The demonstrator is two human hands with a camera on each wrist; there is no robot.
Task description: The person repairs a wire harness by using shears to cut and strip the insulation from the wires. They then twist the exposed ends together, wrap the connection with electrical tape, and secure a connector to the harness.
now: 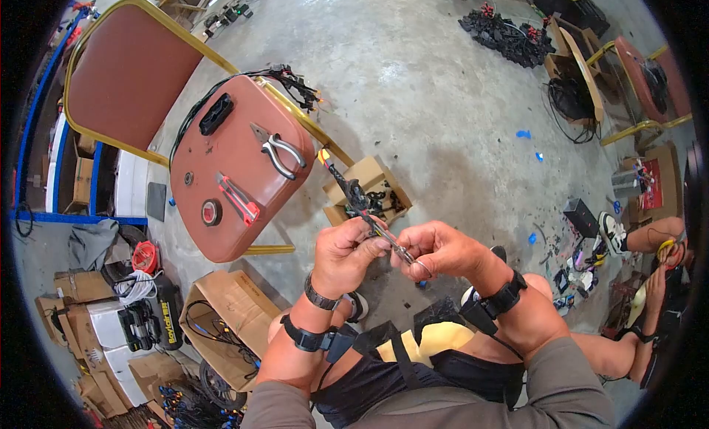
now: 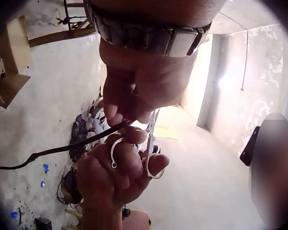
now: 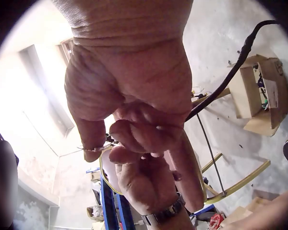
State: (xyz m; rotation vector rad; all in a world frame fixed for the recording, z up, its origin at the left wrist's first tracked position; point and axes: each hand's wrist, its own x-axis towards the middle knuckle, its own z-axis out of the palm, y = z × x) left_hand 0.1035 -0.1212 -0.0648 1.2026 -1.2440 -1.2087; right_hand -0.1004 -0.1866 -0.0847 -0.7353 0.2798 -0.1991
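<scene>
In the head view my left hand (image 1: 341, 257) pinches a black wrapped cable (image 1: 357, 198) between thumb and fingers. The cable runs up and away, with an orange-yellow connector (image 1: 323, 156) at its far end. Close beside it, my right hand (image 1: 442, 249) holds small metal scissors (image 1: 401, 252). Seen from the left wrist, fingers of the right hand (image 2: 110, 172) sit in the finger loops, while the scissors' blades (image 2: 152, 125) point at the left fingertips. From the right wrist, the right hand (image 3: 129, 86) hides most of the scissors, and the cable (image 3: 230, 74) trails off to the upper right.
On the brown chair seat (image 1: 244, 167) lie grey-handled pliers (image 1: 278, 152), a red utility knife (image 1: 238, 198), a tape roll (image 1: 211, 212) and a black part (image 1: 216, 114). An open carton (image 1: 369, 179) stands under the cable; another box (image 1: 229, 303) holds cables. A second person's leg (image 1: 653, 233) shows right.
</scene>
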